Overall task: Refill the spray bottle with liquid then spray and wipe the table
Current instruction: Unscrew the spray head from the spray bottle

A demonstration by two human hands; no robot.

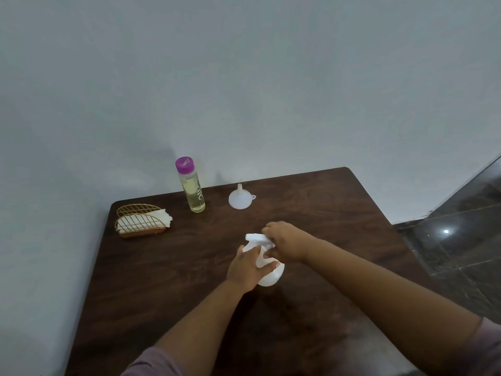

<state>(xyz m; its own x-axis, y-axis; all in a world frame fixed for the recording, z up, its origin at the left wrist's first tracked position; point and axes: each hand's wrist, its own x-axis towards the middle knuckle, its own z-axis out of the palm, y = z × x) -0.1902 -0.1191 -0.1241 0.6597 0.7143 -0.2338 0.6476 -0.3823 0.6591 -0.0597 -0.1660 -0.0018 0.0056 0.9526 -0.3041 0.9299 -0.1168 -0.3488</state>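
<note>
The spray bottle (267, 270) stands near the middle of the table (162, 280), its body wrapped by the left hand (244, 267) while the right hand (284, 241) grasps the spray head (256, 238). Unscrewing it likely goes best with the body held steady and upright; the funnel (238, 199) and the bottle of yellow liquid (191, 187) wait behind.

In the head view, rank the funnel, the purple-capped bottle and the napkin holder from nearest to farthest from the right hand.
From the right hand:
1. Funnel, just beyond the hand, near the table's far edge.
2. Purple-capped bottle, farther left, at the far edge.
3. Napkin holder, at the far left corner.
</note>
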